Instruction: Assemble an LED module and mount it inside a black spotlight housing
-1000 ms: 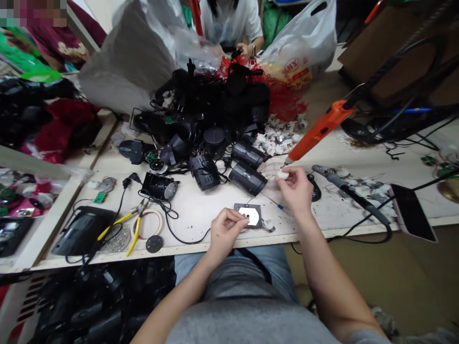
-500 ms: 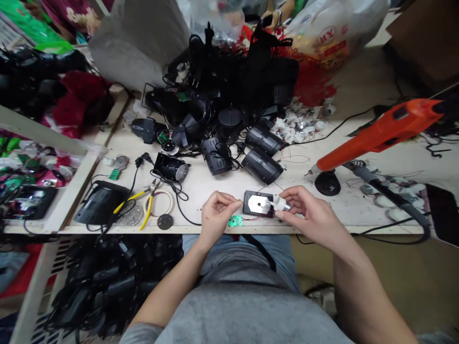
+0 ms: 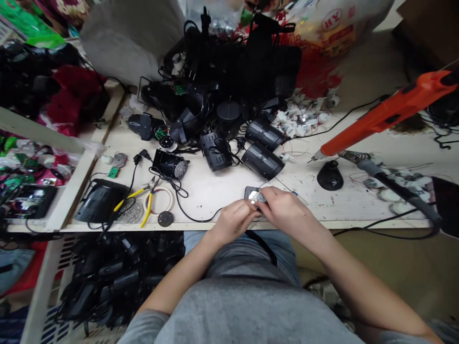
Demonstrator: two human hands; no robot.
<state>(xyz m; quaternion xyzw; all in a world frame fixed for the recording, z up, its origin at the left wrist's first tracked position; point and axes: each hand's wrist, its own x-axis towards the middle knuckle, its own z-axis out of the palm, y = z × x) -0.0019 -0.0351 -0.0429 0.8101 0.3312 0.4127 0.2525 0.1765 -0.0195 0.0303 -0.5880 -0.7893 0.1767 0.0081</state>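
My right hand (image 3: 287,210) is closed, thumb and fingers pinching a small white-and-silver motor (image 3: 258,197). The motor is over a small black housing (image 3: 248,190) with a shiny metal plate, near the table's front edge. Beside it my left hand (image 3: 233,220) is closed too, its fingertips pinched together close to the motor. What those fingertips hold, if anything, is hidden. Both hands cover most of the housing. Just behind my right hand lies a thin screwdriver (image 3: 286,185), partly hidden.
Black ribbed housings (image 3: 263,162) and tangled cables fill the back. Yellow-handled pliers (image 3: 147,210) rest by a tape roll (image 3: 168,197) at left. An orange electric screwdriver (image 3: 376,117) hangs at right, above a soldering iron (image 3: 389,184). White parts (image 3: 303,117) are heaped behind.
My right hand has moved left with the motor, turning it over the housing. My left hand has moved right to meet it. The green circuit board has gone out of sight.
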